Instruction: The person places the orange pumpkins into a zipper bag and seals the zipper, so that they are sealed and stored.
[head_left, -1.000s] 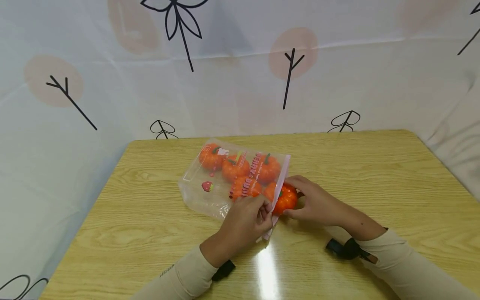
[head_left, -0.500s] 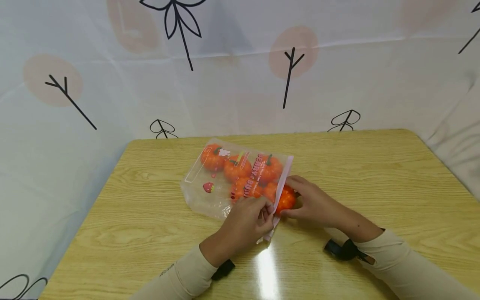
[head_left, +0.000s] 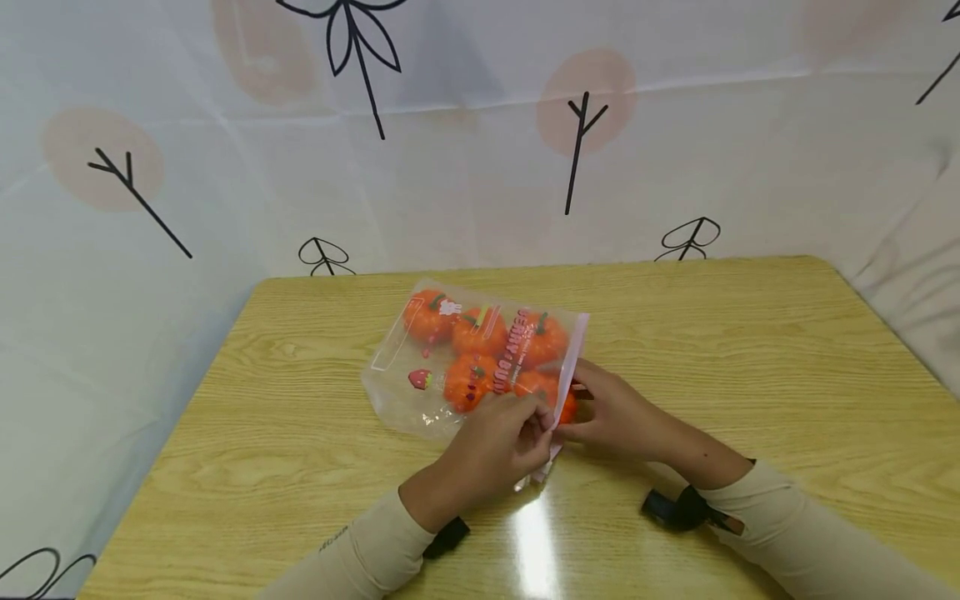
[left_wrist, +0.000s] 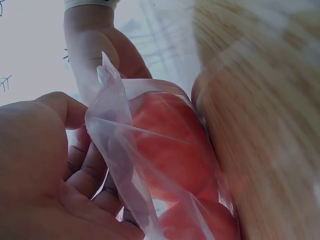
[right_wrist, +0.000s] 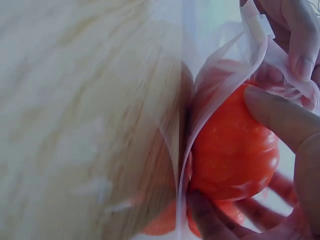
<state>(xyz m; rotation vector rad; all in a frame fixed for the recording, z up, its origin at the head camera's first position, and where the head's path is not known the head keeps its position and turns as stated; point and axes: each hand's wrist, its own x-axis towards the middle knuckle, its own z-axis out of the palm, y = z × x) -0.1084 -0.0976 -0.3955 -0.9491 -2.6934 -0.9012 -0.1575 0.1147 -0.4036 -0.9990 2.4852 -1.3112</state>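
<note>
A clear zip bag (head_left: 393, 396) with pink lettering and a pink-edged mouth lies on its side, mouth to the right. Several small orange pumpkins (head_left: 429, 317) with green stems are inside. My left hand (head_left: 487, 442) pinches the near part of the bag's mouth, holding one side up. At the opening, my right hand (head_left: 622, 417) grips one pumpkin (right_wrist: 235, 150), mostly inside the bag. The right wrist view has the thumb on its upper side and fingers around its lower side. In the left wrist view, plastic covers two pumpkins (left_wrist: 172, 145).
The bag rests on a wood-grain table (head_left: 750, 358). A white cloth (head_left: 480, 192) printed with plants hangs behind the table's far edge. Dark wrist straps (head_left: 678, 508) sit at both sleeves. A white slider (right_wrist: 260, 27) shows on the bag's edge.
My right hand has moved left, and its pumpkin has gone deeper into the bag. The pumpkin beside it has shifted left. My left hand keeps its hold on the bag.
</note>
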